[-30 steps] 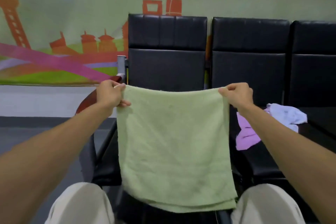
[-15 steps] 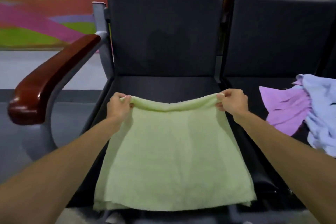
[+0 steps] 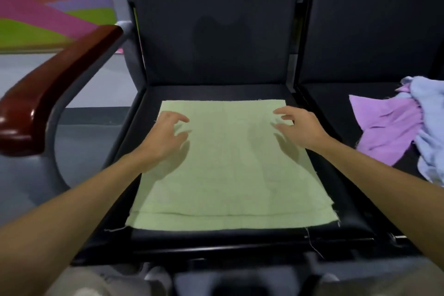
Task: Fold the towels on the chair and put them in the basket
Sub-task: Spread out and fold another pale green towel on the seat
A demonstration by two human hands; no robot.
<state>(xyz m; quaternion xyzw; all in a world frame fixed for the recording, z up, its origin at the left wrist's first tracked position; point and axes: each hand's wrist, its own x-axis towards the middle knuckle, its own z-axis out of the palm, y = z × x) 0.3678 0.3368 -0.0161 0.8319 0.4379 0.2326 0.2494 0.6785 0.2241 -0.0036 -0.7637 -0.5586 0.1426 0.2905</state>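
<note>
Towel [image 3: 228, 175] lies flat on black seat [image 3: 216, 92]; left hand [image 3: 163, 134], right hand [image 3: 298, 127] loosely spread.

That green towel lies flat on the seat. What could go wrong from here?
The towel has its near edge close to the front of the seat, so a tug might slide it off. Its layers lie uneven along that edge, so the next fold may come out crooked. Loose threads there could snag.

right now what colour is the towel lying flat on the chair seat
Pale green, plain with no pattern. The towel shows best in the head view, spread on the dark seat.
</note>
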